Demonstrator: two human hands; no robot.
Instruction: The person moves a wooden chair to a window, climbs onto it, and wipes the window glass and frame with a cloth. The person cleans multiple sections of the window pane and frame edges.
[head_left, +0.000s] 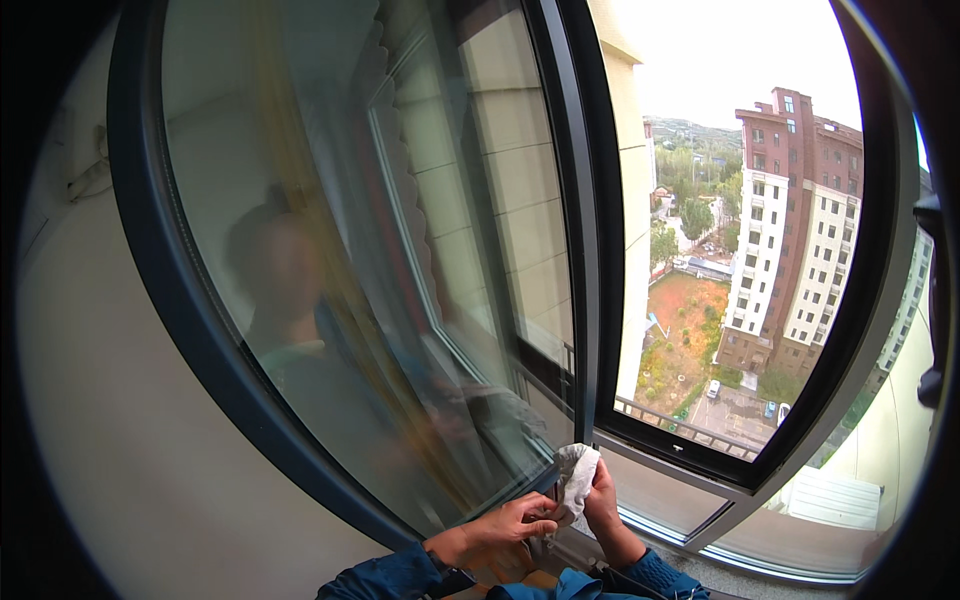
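Note:
A crumpled white cloth (577, 480) is bunched between my two hands, near the lower corner of a swung-open window sash (577, 300). My right hand (602, 496) grips the cloth from its right side. At the lower left edge of the cloth, the bent fingers of my left hand (521, 519) pinch it. The sash has a dark frame, and its glass pane (337, 262) carries a blurred reflection of a person and a yellowish vertical band. Both wrists come out of blue sleeves.
Right of the sash is a dark-framed window opening (679, 448) high above the ground. Outside stand an apartment tower (757, 247) and a railing (675, 427). A stone sill (675, 555) runs at lower right. A pale wall (187, 450) fills the left.

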